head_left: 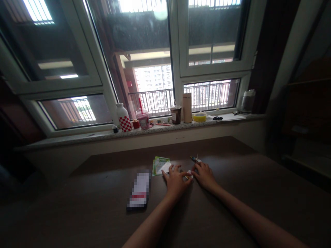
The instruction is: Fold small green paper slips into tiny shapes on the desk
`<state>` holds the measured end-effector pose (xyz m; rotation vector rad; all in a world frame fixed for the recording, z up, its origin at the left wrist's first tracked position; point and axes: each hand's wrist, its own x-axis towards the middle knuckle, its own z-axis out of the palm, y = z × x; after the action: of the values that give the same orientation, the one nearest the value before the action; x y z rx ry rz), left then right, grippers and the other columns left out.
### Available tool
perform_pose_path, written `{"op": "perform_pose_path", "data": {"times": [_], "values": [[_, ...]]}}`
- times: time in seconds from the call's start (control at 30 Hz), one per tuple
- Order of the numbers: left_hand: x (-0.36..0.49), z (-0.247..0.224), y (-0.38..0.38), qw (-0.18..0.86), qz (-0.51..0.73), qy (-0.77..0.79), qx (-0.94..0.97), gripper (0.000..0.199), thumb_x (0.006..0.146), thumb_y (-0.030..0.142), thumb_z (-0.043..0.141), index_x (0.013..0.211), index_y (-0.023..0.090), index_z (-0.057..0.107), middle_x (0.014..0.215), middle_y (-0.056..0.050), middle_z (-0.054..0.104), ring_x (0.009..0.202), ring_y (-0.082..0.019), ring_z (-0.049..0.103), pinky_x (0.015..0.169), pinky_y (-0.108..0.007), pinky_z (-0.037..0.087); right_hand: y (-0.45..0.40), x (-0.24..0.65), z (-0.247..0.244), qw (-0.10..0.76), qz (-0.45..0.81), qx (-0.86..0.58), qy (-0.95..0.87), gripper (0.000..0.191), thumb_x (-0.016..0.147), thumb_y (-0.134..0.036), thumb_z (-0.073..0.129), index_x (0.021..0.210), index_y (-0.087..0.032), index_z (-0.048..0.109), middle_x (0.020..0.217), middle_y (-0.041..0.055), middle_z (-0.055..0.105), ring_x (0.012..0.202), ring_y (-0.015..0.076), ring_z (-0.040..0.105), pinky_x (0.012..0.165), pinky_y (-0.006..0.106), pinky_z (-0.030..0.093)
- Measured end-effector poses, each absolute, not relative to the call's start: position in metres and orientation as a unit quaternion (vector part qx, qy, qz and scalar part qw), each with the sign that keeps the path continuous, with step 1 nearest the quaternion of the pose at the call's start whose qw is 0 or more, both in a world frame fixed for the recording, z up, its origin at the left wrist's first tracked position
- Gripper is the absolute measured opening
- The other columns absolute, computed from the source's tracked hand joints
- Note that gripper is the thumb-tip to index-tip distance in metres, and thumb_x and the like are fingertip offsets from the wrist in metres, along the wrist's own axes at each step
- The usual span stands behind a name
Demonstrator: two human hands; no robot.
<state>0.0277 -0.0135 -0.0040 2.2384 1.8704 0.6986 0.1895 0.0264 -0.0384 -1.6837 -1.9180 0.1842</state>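
On the dark table, a small white-and-yellow piece lies between my two hands; its kind is too small to tell. My left hand pinches its near left side, with the other fingers spread toward the green-and-white packets. My right hand has its fingertips closed at the right side of the same piece, partly covering it. Just beyond the right fingers is a small dark-and-yellow item with a pale bit beside it. A phone, its screen blurred out, rests left of my left hand.
Along the stone windowsill stand a checkered white bottle, a pink drink cup, a brown drink cup, a tan box, yellow tape and dark scissors. Large windows rise behind.
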Motion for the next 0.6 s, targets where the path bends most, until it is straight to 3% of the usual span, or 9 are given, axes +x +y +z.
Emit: {"op": "perform_pose_path", "data": {"times": [0.2,0.6], "values": [[0.028,-0.003,-0.014,0.043,0.239,0.620,0.746,0.021,0.078,0.051,0.067,0.097,0.045,0.074,0.137,0.000,0.054,0.137,-0.035,0.030,0.108,-0.074,-0.002,0.029,0.199,-0.037,0.360,0.115,-0.610,-0.697,0.021,0.087,-0.023,0.051,0.091,-0.020,0.071,0.105,0.0087,0.064,0.107,0.0241,0.052,0.098,0.036,0.039],[0.029,0.002,-0.015,0.059,0.207,0.638,0.739,0.024,0.078,0.054,0.066,0.100,0.047,0.073,0.138,0.002,0.053,0.137,-0.034,0.029,0.110,-0.072,0.001,0.018,0.199,-0.030,0.374,0.136,-0.584,-0.708,0.019,0.079,-0.022,0.061,0.082,-0.027,0.079,0.107,0.0073,0.065,0.111,0.0251,0.050,0.102,0.041,0.038]]}}
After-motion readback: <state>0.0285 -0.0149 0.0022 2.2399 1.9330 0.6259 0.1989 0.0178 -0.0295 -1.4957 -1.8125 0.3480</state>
